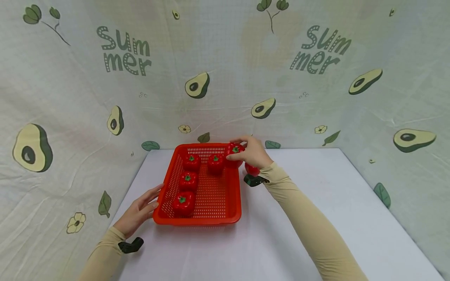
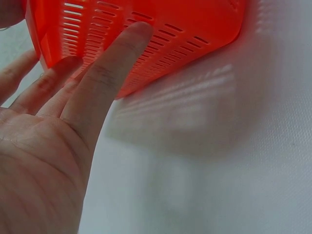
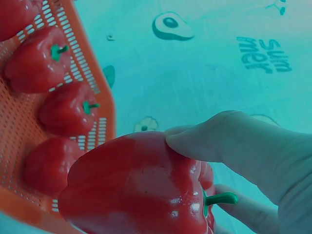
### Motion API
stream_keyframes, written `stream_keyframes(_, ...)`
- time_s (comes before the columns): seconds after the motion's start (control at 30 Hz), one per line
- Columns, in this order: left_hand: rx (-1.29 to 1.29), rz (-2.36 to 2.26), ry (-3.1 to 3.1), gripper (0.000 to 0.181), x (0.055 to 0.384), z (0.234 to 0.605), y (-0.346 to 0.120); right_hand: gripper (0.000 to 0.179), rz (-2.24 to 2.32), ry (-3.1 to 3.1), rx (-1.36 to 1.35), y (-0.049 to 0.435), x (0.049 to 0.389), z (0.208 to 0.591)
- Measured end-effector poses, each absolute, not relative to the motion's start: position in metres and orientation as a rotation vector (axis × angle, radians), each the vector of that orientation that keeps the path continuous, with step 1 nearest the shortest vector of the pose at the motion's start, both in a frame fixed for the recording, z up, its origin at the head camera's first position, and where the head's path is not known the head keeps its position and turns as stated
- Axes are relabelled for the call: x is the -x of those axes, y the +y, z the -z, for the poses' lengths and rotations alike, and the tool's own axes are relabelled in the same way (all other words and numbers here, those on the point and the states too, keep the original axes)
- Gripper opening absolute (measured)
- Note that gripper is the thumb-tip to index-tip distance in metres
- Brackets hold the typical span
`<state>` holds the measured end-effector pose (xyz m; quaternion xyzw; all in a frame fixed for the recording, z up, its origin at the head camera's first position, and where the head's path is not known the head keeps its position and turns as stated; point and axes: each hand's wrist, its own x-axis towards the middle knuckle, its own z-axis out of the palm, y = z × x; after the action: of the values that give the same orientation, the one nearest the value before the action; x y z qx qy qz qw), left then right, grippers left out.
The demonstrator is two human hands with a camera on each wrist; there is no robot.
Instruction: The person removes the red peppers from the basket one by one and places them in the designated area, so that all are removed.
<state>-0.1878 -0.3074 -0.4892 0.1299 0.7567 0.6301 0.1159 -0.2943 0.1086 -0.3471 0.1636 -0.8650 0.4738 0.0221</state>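
Observation:
A red bell pepper with a green stem is gripped by my right hand over the right rim of a red plastic basket. In the right wrist view, the thumb lies on one side of this held pepper, with fingers behind its stem end. Several more red peppers stand in the basket, in a left column and along the back. My left hand rests its extended fingers on the basket's left side. Seen from the left wrist, those fingers lie along the slotted basket wall.
Another red pepper sits on the white table right of the basket, partly hidden by my right wrist. A pale cloth printed with avocados hangs behind and at both sides of the table.

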Motion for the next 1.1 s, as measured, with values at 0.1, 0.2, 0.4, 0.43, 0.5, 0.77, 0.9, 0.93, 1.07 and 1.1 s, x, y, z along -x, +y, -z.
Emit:
stream_keyframes(0.1, -0.382, -1.842, 2.219, 0.059, 0.187, 0.489, -0.308, 0.054, -1.478, -2.677, -0.473, 0.116, 0.295, 0.346)
stream_keyframes(0.2, -0.379, -1.844, 2.215, 0.059, 0.188, 0.489, -0.308, 0.055, -1.492, -2.665, -0.454, 0.123, 0.296, 0.343)
stream_keyframes(0.4, -0.379, -1.847, 2.206, 0.058, 0.190, 0.491, -0.308, 0.055, -1.483, -2.645, -0.418, 0.142, 0.297, 0.339)
stream_keyframes(0.43, -0.382, -1.848, 2.205, 0.058, 0.190, 0.491, -0.308, 0.055, -1.477, -2.644, -0.405, 0.145, 0.297, 0.339)
stream_keyframes(0.5, -0.390, -1.850, 2.203, 0.058, 0.190, 0.492, -0.309, 0.055, -1.467, -2.643, -0.382, 0.152, 0.298, 0.339)
stream_keyframes(0.77, -0.389, -1.850, 2.201, 0.058, 0.190, 0.491, -0.309, 0.054, -1.425, -2.670, -0.284, 0.183, 0.306, 0.349)
stream_keyframes(0.9, -0.379, -1.844, 2.208, 0.058, 0.189, 0.491, -0.308, 0.055, -1.387, -2.683, -0.243, 0.197, 0.310, 0.356)
stream_keyframes(0.93, -0.378, -1.843, 2.209, 0.058, 0.189, 0.490, -0.308, 0.055, -1.380, -2.684, -0.239, 0.200, 0.311, 0.358)
stream_keyframes(1.07, -0.377, -1.837, 2.222, 0.058, 0.189, 0.491, -0.308, 0.056, -1.352, -2.706, -0.194, 0.211, 0.311, 0.366)
stream_keyframes(1.1, -0.378, -1.836, 2.224, 0.058, 0.189, 0.491, -0.308, 0.056, -1.350, -2.711, -0.179, 0.214, 0.311, 0.368)
